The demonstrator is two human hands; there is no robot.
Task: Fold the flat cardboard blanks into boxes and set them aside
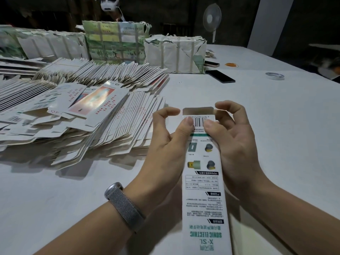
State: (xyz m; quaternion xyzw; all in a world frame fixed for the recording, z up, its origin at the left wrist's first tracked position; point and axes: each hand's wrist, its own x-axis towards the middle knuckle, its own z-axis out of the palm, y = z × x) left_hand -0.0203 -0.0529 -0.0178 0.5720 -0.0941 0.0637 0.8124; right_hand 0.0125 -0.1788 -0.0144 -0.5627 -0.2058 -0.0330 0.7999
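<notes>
Between the two hands, held above the white table (257,144), is the toothbrush carton (203,181), a long narrow white box printed with green lettering, product pictures and a barcode near its far end. The left hand (165,144) grips it from the left, thumb pressed on the barcode panel and fingers curled behind. The right hand (235,137) grips the opposite edge, thumb beside the left thumb, forefinger hooked over the far corner. Just past both thumbs the end flap (197,111) stands up, its plain grey inner side showing, not yet tucked.

Likely risks from here: thumb pressure so near the open end could crush or crease the thin panel, and a flap pushed in at a slant could buckle or tear at its fold rather than slide inside. To the left of the left hand lies the heap of flat blanks (77,115), close enough that an elbow sweep might scatter it.
</notes>
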